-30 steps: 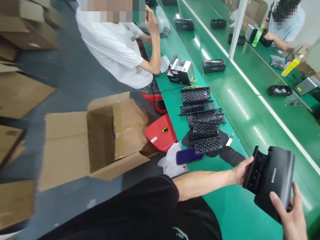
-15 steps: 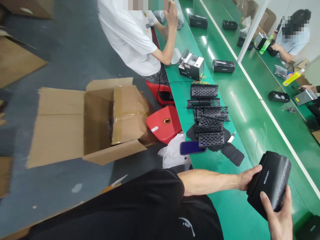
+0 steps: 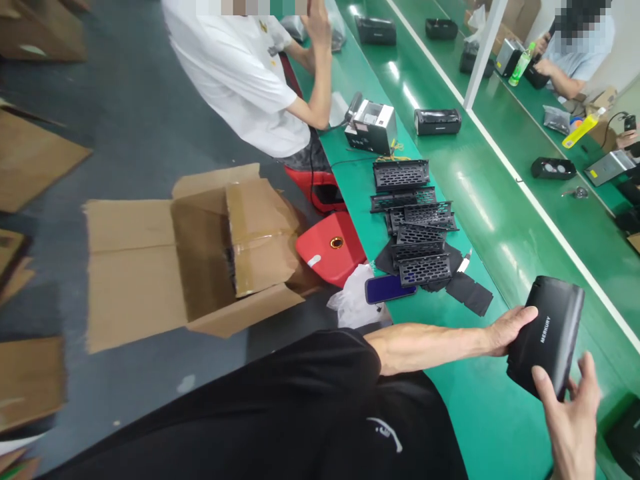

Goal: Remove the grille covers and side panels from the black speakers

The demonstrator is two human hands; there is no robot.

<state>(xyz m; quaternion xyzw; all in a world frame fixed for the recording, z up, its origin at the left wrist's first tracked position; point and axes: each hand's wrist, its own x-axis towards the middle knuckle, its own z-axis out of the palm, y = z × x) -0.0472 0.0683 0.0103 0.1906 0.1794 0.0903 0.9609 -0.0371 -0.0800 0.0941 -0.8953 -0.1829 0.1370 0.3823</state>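
A black speaker [image 3: 553,327] with MERKURY lettering on its front is held over the green bench, tilted. My left hand [image 3: 510,330] grips its left side, thumb on top and fingers hidden beneath. At its lower end is my right hand [image 3: 570,407], thumb resting on the casing. The right forefinger stands off the side, while another finger stays close to the edge. Left of the speaker, a flat black pad [image 3: 470,293] lies near several black perforated grilles [image 3: 425,270].
A phone [image 3: 390,289] lies at the bench edge, above a plastic bag [image 3: 353,297]. Farther off are a grey device [image 3: 371,127] and a co-worker in a white shirt [image 3: 240,73]. Speakers such as this one [image 3: 437,121] stand along the line. An open carton [image 3: 205,267] is beside a red stool [image 3: 333,247].
The speaker has turned slightly and appears higher in view, still in my left hand. My right fingers have spread away from its side. The camera view has shifted.
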